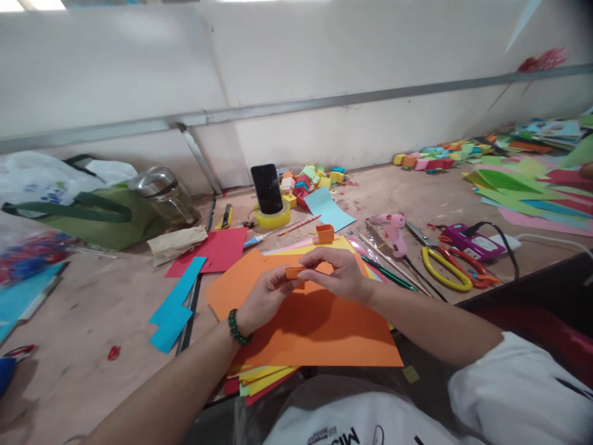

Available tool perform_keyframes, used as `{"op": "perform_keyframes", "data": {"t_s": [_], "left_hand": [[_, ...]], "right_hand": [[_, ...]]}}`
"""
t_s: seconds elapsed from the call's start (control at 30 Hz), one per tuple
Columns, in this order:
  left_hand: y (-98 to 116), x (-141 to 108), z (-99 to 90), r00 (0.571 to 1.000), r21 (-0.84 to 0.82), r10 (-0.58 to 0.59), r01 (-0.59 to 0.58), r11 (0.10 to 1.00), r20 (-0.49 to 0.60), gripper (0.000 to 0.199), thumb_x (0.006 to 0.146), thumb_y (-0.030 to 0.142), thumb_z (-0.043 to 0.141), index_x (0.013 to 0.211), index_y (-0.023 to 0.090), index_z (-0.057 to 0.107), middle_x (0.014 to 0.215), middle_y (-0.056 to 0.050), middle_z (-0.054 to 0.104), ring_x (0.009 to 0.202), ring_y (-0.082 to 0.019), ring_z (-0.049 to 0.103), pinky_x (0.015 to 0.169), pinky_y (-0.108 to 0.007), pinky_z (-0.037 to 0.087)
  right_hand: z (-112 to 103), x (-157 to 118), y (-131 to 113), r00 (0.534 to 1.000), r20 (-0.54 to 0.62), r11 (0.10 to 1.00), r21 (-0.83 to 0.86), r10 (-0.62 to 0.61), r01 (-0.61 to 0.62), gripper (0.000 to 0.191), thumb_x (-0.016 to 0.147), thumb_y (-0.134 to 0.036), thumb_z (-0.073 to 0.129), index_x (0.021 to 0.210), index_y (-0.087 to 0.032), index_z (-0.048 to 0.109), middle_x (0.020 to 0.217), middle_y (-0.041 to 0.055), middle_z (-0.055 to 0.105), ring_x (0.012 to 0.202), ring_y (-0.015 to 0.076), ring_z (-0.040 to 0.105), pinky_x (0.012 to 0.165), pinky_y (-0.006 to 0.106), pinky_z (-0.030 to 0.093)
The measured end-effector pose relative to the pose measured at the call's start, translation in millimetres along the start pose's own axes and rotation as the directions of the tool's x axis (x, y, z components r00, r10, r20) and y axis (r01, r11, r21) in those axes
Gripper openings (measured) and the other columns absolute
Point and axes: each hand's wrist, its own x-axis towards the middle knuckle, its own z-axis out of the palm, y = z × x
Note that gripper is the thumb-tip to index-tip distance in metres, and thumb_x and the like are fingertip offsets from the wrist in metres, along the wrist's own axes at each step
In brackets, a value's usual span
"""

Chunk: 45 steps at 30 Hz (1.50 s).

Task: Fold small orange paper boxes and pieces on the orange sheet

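Fingers on both hands are closed around a small orange paper piece [293, 272], so yeah, it's a two-handed pinch. Left hand [269, 292] has one end, with a green bead bracelet [238, 327] on that wrist, and the right hand [338, 275] grips the other end. The piece is held above a big orange sheet [338, 337], pretty much mid-bench.

Just beyond the hands there's a little open orange paper box [325, 233]. Past that, a phone [267, 188] is propped upright at a yellow tape roll [272, 217], with a pile of colorful paper boxes [317, 178] right behind. Over to the left you've got a red sheet [225, 248], blue paper strips [172, 327] and a box cutter [226, 216]. On the right side: a pink glue gun [393, 235], yellow-handled scissors [447, 269] and a purple device [477, 243] with cables, can't really tell what it is.
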Motion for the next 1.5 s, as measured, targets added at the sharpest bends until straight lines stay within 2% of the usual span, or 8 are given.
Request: {"op": "perform_keyframes", "data": {"t_s": [0.3, 0.63, 0.77, 0.97, 1.13, 1.3, 1.43, 1.5], "left_hand": [[8.7, -4.5, 2.1, 0.934, 0.187, 0.276, -0.237, 0.953, -0.226, 0.024, 0.083, 0.039, 0.064, 0.072, 0.018, 0.069, 0.070, -0.004, 0.065, 0.065, -0.015, 0.057, 0.064, -0.027, 0.046], [14.4, 0.7, 1.9, 0.984, 0.113, 0.013, 0.008, 0.994, -0.179, 0.051, 0.082, 0.059, 0.054, 0.055, 0.016, 0.048, 0.053, 0.003, 0.040, 0.053, -0.010, 0.037, 0.051, -0.023, 0.034], [10.3, 2.1, 0.6, 0.974, 0.158, -0.005, 0.041, 0.987, -0.226, 0.054, 0.079, 0.060, 0.057, 0.051, 0.017, 0.040, 0.051, 0.005, 0.031, 0.051, -0.008, 0.029, 0.047, -0.022, 0.027], [6.8, 3.4, -0.3, 0.968, -0.082, -0.243, 0.238, 0.968, -0.055, 0.053, 0.073, 0.064, 0.061, 0.055, 0.016, 0.047, 0.050, 0.004, 0.041, 0.048, -0.007, 0.035, 0.045, -0.021, 0.029], [4.7, 5.1, -2.5, 0.963, -0.011, -0.263, 0.262, 0.965, -0.054, 0.054, 0.072, 0.061, 0.065, 0.051, 0.017, 0.041, 0.047, 0.008, 0.029, 0.044, -0.005, 0.023, 0.042, -0.022, 0.018], [2.1, 4.5, -4.7, 0.957, -0.022, -0.290, 0.289, 0.957, 0.000, 0.041, 0.075, 0.053, 0.065, 0.087, 0.014, 0.065, 0.053, 0.007, 0.038, 0.047, -0.007, 0.031, 0.045, -0.021, 0.030], [-1.0, 4.0, -8.8, 0.972, 0.291, -0.225, 0.236, 0.927, -0.073, 0.034, 0.085, 0.032, 0.055, 0.114, 0.014, 0.063, 0.062, 0.004, 0.048, 0.054, -0.012, 0.047, 0.054, -0.025, 0.044], [-1.6, 3.9, -10.5, 0.991, 0.579, -0.118, 0.132, 0.805, -0.062, 0.028, 0.086, 0.023, 0.053, 0.109, 0.016, 0.067, 0.075, -0.003, 0.058, 0.068, -0.016, 0.056, 0.064, -0.028, 0.047]], "right_hand": [[-2.6, 4.3, -6.3, 0.993, 0.066, 0.994, 0.031, 0.101, -0.103, 0.009, 0.082, -0.022, 0.064, 0.076, -0.017, 0.066, 0.070, 0.0021, 0.067, 0.061, 0.0108, 0.059, 0.059, 0.023, 0.050], [7.7, 5.0, 2.1, 0.863, 0.183, 0.841, 0.204, 0.470, -0.501, 0.029, 0.073, -0.043, 0.072, 0.069, -0.016, 0.061, 0.061, -0.0018, 0.058, 0.054, 0.0089, 0.051, 0.051, 0.022, 0.043], [11.4, 5.0, 8.1, 0.836, 0.226, 0.794, 0.266, 0.500, -0.546, 0.031, 0.072, -0.044, 0.073, 0.069, -0.016, 0.061, 0.060, -0.0023, 0.059, 0.053, 0.0085, 0.053, 0.052, 0.022, 0.045], [5.7, 11.7, 16.4, 0.817, 0.063, 0.771, 0.298, 0.573, -0.563, 0.033, 0.067, -0.045, 0.076, 0.068, -0.016, 0.060, 0.060, -0.0037, 0.058, 0.053, 0.0079, 0.053, 0.054, 0.023, 0.049], [5.9, 12.8, 22.9, 0.793, 0.155, 0.738, 0.296, 0.589, -0.606, 0.035, 0.062, -0.039, 0.078, 0.081, -0.018, 0.057, 0.060, -0.0058, 0.057, 0.054, 0.0091, 0.055, 0.055, 0.023, 0.047], [3.0, 9.6, 33.6, 0.787, 0.170, 0.773, 0.154, 0.593, -0.616, 0.035, 0.069, -0.034, 0.069, 0.096, -0.017, 0.054, 0.052, -0.0102, 0.048, 0.048, 0.0090, 0.048, 0.050, 0.022, 0.036], [-5.7, 10.4, 41.0, 0.792, 0.195, 0.814, -0.085, 0.579, -0.574, 0.022, 0.072, -0.030, 0.062, 0.089, -0.016, 0.057, 0.055, -0.0076, 0.050, 0.051, 0.0095, 0.046, 0.050, 0.022, 0.033], [-9.0, 11.2, 41.6, 0.784, 0.230, 0.814, -0.253, 0.576, -0.524, 0.014, 0.074, -0.025, 0.060, 0.085, -0.016, 0.059, 0.057, -0.0058, 0.051, 0.053, 0.0099, 0.047, 0.052, 0.022, 0.034]]}}
